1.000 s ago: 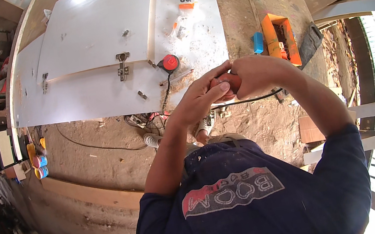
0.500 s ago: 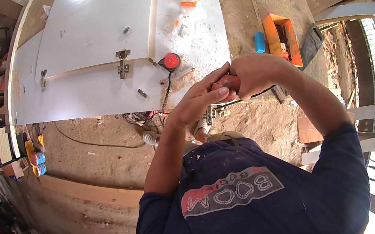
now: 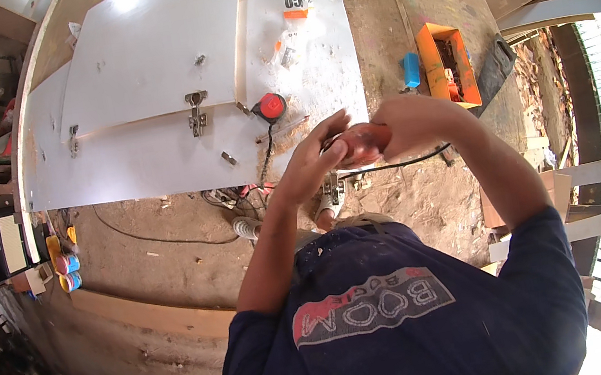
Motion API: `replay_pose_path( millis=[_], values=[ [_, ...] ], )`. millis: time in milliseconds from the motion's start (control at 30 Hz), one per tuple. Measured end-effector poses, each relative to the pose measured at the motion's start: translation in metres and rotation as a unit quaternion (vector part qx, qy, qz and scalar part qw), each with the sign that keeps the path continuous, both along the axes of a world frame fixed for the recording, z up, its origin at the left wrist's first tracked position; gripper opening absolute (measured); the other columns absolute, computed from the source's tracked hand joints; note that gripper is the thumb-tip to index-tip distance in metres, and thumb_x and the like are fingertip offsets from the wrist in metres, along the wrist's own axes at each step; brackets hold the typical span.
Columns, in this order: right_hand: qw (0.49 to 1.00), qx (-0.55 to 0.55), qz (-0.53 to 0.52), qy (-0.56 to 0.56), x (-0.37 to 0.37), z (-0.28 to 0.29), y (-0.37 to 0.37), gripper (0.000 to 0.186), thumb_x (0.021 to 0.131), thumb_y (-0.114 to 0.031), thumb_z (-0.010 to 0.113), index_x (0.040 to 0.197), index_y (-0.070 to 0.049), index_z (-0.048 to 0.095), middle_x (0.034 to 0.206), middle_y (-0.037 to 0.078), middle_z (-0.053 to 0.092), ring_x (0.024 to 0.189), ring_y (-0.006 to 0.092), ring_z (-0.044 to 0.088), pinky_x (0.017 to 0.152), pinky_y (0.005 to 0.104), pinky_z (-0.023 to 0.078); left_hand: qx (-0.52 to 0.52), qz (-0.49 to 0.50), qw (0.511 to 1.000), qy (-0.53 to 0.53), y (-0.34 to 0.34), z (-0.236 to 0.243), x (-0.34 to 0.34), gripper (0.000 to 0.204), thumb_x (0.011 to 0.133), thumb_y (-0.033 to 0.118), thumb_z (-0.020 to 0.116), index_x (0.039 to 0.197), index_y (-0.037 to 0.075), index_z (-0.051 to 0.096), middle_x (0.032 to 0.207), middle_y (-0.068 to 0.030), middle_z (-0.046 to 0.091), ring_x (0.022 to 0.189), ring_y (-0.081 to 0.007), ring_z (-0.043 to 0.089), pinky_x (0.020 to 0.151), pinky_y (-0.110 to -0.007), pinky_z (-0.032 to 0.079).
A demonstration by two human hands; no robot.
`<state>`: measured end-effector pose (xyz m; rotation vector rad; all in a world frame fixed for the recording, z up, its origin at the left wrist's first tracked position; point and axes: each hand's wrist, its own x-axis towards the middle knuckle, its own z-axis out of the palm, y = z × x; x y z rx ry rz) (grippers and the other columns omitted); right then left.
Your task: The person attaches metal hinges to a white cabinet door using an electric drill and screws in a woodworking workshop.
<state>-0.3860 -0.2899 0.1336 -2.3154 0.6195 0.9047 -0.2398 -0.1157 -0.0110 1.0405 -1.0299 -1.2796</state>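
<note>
A red, rounded tool (image 3: 364, 142) is between my two hands above the front edge of the white board; its exact kind is mostly hidden. My left hand (image 3: 314, 160) holds its left end, thumb and fingers curved round it. From the right, my right hand (image 3: 417, 123) is closed over its other end. A black cord (image 3: 400, 164) runs just under the right hand. Below the left hand is a metal hinge-like piece (image 3: 333, 188). Left of my hands, a red and black tape measure (image 3: 272, 105) and a pencil-like stick (image 3: 293, 125) lie on the white board (image 3: 336, 46).
Another white panel (image 3: 143, 55) lies on top, with a cabinet hinge (image 3: 197, 113) at its edge. An orange box (image 3: 447, 67), a blue block (image 3: 411, 69) and a dark saw-like tool (image 3: 496, 71) sit at the right. Plastic packets (image 3: 288, 45) lie farther back.
My left hand's fingers have loosened and spread somewhat, exposing more of the red tool. The right hand has shifted slightly right. The whole view has moved a little.
</note>
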Motion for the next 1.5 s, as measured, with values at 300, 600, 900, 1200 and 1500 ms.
replay_pose_path(
  millis=[300, 600, 900, 1200, 1500],
  values=[
    [0.940, 0.100, -0.284, -0.162, -0.145, -0.039, 0.036, 0.036, 0.072, -0.020, 0.083, 0.100, 0.000, 0.074, 0.079, 0.008, 0.071, 0.073, 0.0167, 0.064, 0.070, 0.0357, 0.051, 0.152, 0.189, 0.923, -0.298, 0.091, -0.085, -0.026, 0.035, 0.098, 0.018, 0.072, 0.128, 0.000, 0.070, 0.118, -0.0170, 0.075, 0.112, -0.0284, 0.071, 0.097, -0.039, 0.055],
    [0.782, -0.021, -0.549, -0.296, -0.199, -0.081, 0.053, 0.041, 0.079, -0.013, 0.080, 0.116, 0.004, 0.072, 0.095, 0.007, 0.074, 0.088, 0.0100, 0.065, 0.080, 0.0311, 0.054, -0.005, 0.211, 0.811, -0.545, 0.053, -0.085, -0.037, 0.036, 0.090, 0.023, 0.079, 0.120, 0.004, 0.073, 0.112, -0.0109, 0.070, 0.108, -0.0317, 0.063, 0.094, -0.046, 0.048],
    [0.704, -0.017, -0.652, -0.281, -0.215, -0.118, 0.048, 0.023, 0.078, -0.014, 0.080, 0.093, 0.002, 0.073, 0.073, 0.005, 0.067, 0.063, 0.0115, 0.061, 0.059, 0.0319, 0.049, -0.008, 0.131, 0.804, -0.579, 0.051, -0.068, -0.046, 0.037, 0.092, 0.028, 0.076, 0.120, 0.003, 0.075, 0.115, -0.0127, 0.068, 0.107, -0.0328, 0.063, 0.094, -0.045, 0.051],
    [0.749, -0.051, -0.563, -0.346, -0.184, -0.139, 0.029, 0.025, 0.079, -0.012, 0.077, 0.098, 0.003, 0.072, 0.078, 0.008, 0.070, 0.067, 0.0126, 0.063, 0.062, 0.0333, 0.051, 0.009, 0.156, 0.786, -0.598, 0.050, -0.071, -0.051, 0.047, 0.091, 0.028, 0.074, 0.124, -0.005, 0.070, 0.119, -0.0172, 0.066, 0.108, -0.0351, 0.062, 0.097, -0.047, 0.051],
    [0.776, -0.358, -0.392, -0.340, -0.129, -0.191, 0.008, 0.080, 0.076, -0.030, 0.087, 0.147, -0.008, 0.057, 0.110, 0.021, 0.076, 0.094, 0.0427, 0.075, 0.079, 0.0534, 0.060, 0.034, 0.101, 0.840, -0.533, 0.077, -0.062, -0.025, 0.028, 0.090, 0.025, 0.074, 0.110, 0.005, 0.074, 0.119, -0.0149, 0.068, 0.114, -0.0351, 0.064, 0.098, -0.048, 0.053]
  ],
)
